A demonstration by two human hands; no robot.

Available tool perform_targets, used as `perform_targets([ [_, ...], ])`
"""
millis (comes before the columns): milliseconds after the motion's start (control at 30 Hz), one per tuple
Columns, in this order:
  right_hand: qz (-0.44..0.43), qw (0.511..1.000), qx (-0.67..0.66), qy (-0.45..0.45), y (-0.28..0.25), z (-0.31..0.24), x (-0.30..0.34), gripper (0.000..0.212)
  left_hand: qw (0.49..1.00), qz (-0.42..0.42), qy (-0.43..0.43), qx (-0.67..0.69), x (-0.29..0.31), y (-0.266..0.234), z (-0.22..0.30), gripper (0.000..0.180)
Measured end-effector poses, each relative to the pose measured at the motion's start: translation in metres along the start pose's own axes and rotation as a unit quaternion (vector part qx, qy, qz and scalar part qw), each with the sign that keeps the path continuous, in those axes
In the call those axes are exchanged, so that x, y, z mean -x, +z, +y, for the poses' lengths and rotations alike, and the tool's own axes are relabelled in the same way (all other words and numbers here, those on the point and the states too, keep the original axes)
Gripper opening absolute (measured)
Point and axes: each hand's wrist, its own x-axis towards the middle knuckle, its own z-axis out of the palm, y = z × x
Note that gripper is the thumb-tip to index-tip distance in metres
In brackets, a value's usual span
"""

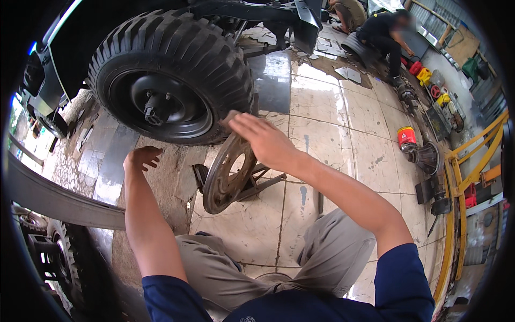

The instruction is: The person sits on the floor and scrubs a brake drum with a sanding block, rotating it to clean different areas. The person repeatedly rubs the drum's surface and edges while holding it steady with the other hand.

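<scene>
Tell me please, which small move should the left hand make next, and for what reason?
Probably bring the left hand over to the round metal disc, to steady it. That hand is open and apart from the disc, which stands tilted, while the right hand is at its upper edge, apparently with a small brownish piece.

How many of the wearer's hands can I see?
2: the left hand hovers near the treaded tire; the right hand is at the metal disc's upper rim.
</scene>
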Motion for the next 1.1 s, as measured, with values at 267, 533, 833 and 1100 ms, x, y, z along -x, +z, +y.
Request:
perform_targets([
  [267,-0.026,1.000,-0.010,-0.012,-0.009,-0.015,-0.003,0.061,1.000,0.007,-0.010,-0.003,-0.004,-0.002,-0.010,0.063],
  [533,-0.051,0.998,0.012,-0.033,-0.015,-0.030,-0.004,0.063,1.000,-0.002,-0.016,-0.009,-0.012,-0.004,-0.018,0.063],
  [833,-0.033,0.997,0.053,-0.045,-0.011,-0.033,-0.003,0.065,1.000,-0.010,-0.005,-0.010,-0.006,-0.004,-0.014,0.061],
  [1100,-0.039,0.999,0.006,-0.027,-0.009,-0.030,-0.006,0.058,1.000,-0.005,-0.013,-0.017,-0.004,-0.006,-0.015,0.062],
])
